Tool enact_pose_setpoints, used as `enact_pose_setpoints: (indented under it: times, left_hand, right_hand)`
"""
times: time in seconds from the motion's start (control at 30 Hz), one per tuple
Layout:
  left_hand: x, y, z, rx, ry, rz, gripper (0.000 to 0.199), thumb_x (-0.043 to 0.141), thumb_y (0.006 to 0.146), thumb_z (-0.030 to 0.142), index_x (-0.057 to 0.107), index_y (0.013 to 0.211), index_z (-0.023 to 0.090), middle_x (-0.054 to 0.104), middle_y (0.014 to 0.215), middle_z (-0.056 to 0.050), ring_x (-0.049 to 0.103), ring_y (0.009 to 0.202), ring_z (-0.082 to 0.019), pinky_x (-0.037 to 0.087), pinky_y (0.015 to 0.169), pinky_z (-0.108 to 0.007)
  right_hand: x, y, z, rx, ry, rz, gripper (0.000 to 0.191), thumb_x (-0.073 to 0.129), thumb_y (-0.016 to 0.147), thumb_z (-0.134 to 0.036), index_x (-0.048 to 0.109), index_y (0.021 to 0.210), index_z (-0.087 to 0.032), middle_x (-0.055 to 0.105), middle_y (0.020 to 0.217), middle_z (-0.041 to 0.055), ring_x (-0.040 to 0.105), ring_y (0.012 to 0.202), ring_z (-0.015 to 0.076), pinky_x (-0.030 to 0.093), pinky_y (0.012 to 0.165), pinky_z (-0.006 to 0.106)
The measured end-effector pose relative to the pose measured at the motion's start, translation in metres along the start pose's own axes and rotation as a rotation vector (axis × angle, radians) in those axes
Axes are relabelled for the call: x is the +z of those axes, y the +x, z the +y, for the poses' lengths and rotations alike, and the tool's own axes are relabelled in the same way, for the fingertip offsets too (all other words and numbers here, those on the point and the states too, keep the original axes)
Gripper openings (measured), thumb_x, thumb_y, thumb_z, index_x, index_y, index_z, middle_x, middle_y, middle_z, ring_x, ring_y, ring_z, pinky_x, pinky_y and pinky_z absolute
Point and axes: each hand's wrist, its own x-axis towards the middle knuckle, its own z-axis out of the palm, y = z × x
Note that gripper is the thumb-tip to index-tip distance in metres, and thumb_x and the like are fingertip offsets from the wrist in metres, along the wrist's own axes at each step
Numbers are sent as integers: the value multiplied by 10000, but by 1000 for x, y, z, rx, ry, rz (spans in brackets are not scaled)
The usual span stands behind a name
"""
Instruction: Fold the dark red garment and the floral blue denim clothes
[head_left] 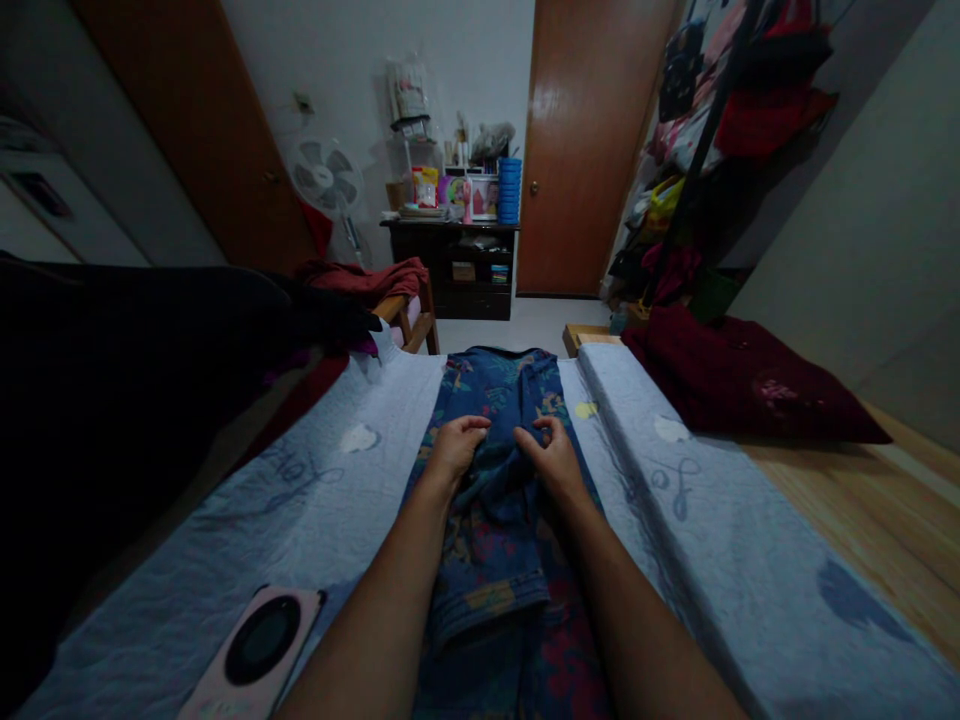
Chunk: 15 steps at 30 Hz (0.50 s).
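A blue flower-patterned denim garment (487, 560), apparently trousers, lies lengthwise on the bed in front of me. Its wide end is at the far edge, and a hemmed cuff is turned toward me on top of the rest. Over its middle, my left hand (459, 447) is loosely curled, thumb and fingertips slightly apart. My right hand (553, 455) mirrors it on the other side, with a gap between thumb and forefinger. Wrinkled cloth lies between the two hands. Whether the fingertips touch it is hard to see.
A pink phone-like device (259, 655) with a dark round face lies at the near left on the pale bedsheet (360, 470). Dark clothing (150, 400) is heaped at the left. A maroon cushion (757, 385) sits at the right. Beyond are a fan (328, 175) and dark cabinet (412, 255).
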Motion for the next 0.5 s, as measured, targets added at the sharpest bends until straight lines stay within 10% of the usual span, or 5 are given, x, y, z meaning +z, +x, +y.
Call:
enact_pose_setpoints:
  times: [0.3, 0.5]
  left_hand:
    - [0, 1, -5, -23, -4, 20, 171, 678, 622, 108, 729, 773, 170, 707, 708, -26, 599, 615, -136, 461, 638, -239]
    - [-1, 4, -8, -31, 14, 50, 150, 657, 622, 112, 719, 744, 173, 708, 699, -26, 599, 605, -136, 455, 605, -230]
  right_hand:
    - [-2, 3, 3, -106, -443, 51, 111, 555, 646, -279, 524, 737, -223, 584, 780, 39, 543, 744, 204, 414, 688, 312]
    - [-6, 13, 14, 55, -40, 51, 55, 488, 624, -278, 473, 590, -237, 451, 514, -52, 446, 543, 146, 328, 523, 259]
